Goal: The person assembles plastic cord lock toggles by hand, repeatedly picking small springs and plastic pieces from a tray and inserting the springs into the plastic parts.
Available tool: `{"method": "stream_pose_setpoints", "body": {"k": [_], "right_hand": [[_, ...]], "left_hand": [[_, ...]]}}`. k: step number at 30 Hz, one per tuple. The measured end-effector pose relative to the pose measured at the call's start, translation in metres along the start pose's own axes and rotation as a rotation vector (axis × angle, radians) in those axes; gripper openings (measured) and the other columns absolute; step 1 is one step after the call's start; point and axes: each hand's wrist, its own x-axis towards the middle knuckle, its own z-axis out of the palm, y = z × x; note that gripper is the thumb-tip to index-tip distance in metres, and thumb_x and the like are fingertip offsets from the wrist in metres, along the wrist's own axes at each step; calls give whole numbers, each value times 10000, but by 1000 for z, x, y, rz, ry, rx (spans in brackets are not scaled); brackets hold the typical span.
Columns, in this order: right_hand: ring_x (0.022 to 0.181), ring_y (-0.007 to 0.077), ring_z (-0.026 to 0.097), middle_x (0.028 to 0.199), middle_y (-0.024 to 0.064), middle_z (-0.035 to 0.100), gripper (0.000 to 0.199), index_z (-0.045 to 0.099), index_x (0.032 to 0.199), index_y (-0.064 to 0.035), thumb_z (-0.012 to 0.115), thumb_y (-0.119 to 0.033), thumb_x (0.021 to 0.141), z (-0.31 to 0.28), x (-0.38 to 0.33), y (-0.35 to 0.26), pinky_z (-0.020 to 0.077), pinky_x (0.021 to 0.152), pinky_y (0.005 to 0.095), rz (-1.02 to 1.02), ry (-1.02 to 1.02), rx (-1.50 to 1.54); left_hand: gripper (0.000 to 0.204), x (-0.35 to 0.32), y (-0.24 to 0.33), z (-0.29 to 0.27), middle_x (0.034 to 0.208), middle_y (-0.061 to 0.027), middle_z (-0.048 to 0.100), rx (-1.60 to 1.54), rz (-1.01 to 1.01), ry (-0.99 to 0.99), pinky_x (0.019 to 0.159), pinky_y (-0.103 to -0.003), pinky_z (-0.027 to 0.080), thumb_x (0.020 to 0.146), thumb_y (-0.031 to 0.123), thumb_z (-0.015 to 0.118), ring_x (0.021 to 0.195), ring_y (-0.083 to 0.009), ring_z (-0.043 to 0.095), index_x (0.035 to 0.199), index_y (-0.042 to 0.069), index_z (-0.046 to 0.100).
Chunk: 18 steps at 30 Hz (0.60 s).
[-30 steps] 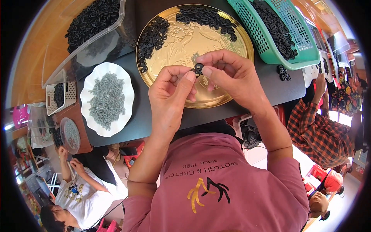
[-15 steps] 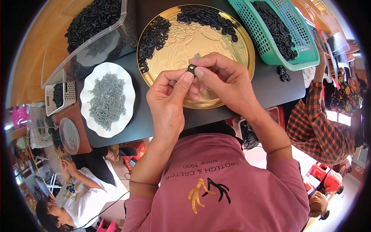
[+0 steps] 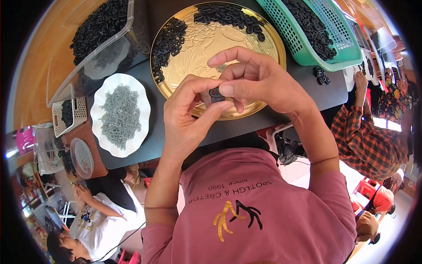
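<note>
Far left, one clear plastic tub (image 3: pixel 94 42) sits tilted, heaped with small black parts, beside one small white grid basket (image 3: pixel 70 115). Next, one white scalloped plate (image 3: pixel 99 132) keeps a pile of grey pieces apart, presumably so the kinds stay sorted. Now our left hand (image 3: pixel 187 116): thumb and forefinger curl in, pinching one small black part (image 3: pixel 216 94) from its side. It floats above the near rim of the single gold round tray (image 3: pixel 268 48), likely so anything dropped lands there. Two dark heaps of black parts lie along the tray's far edge. Our right hand (image 3: pixel 259 81) meets it, fingertips pressed onto the same piece, other fingers fanned upward. Rightmost, one green basket (image 3: pixel 299 48) holds more black parts; a loose handful (image 3: pixel 321 75) lies on the dark table (image 3: pixel 307 94), too small to count.
</note>
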Motion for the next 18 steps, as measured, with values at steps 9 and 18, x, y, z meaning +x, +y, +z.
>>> {"method": "stream_pose_setpoints", "body": {"k": [9, 18], "right_hand": [[542, 48, 492, 683, -11, 595, 311, 679, 845, -26, 700, -336, 855, 4, -2, 9, 391, 495, 192, 74, 99, -28], [515, 41, 460, 695, -4, 596, 262, 644, 846, -25, 694, -281, 869, 9, 0, 24, 347, 466, 184, 52, 58, 96]], "left_hand": [[270, 2, -1, -3, 816, -35, 572, 169, 94, 34, 544, -207, 391, 714, 11, 778, 603, -78, 485, 943, 27, 634], [248, 2, 2, -9, 793, -56, 589, 300, 135, 29, 516, -219, 407, 715, -8, 769, 587, -97, 506, 919, 16, 631]]}}
